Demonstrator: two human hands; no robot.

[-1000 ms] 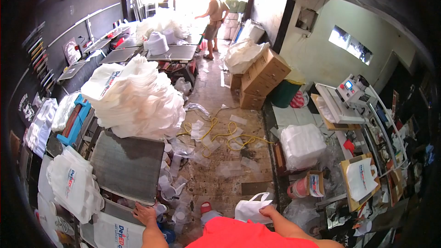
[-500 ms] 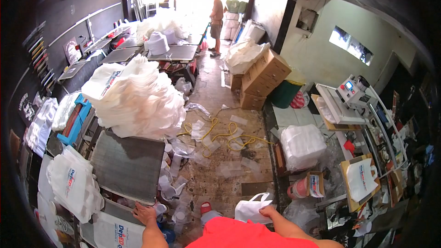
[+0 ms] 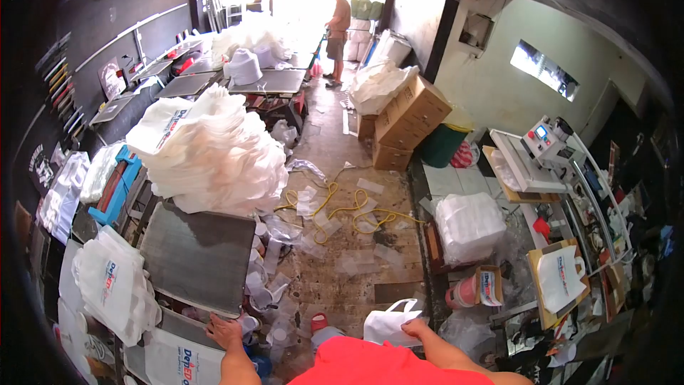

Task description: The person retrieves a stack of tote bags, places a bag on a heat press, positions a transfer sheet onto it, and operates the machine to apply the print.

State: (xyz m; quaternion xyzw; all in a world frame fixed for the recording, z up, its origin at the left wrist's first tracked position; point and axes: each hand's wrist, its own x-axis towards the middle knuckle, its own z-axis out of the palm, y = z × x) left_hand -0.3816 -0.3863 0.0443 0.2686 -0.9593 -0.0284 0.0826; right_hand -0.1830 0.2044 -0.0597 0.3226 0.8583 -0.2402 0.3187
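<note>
My left hand (image 3: 224,330) rests at the near corner of a dark flat platen (image 3: 196,260), its fingers apart. Beside it lies a white bag with a printed logo (image 3: 182,362). In my right hand (image 3: 415,328) is the edge of a white bag with a loop handle (image 3: 390,324), hanging low to the right of my red shirt. A fanned stack of printed bags (image 3: 114,285) lies left of the platen, and a tall heap of white bags (image 3: 206,153) rises beyond it.
Another person (image 3: 337,36) stands at the bright doorway. Cardboard boxes (image 3: 410,117), a yellow cord (image 3: 345,212) and plastic scraps lie around the aisle. On the right are a wrapped white bundle (image 3: 469,227), a pink bucket (image 3: 463,292) and a press machine (image 3: 545,142).
The person by the doorway has turned and shifted slightly right, with both arms now in front. My hands and the bag I hold have hardly moved.
</note>
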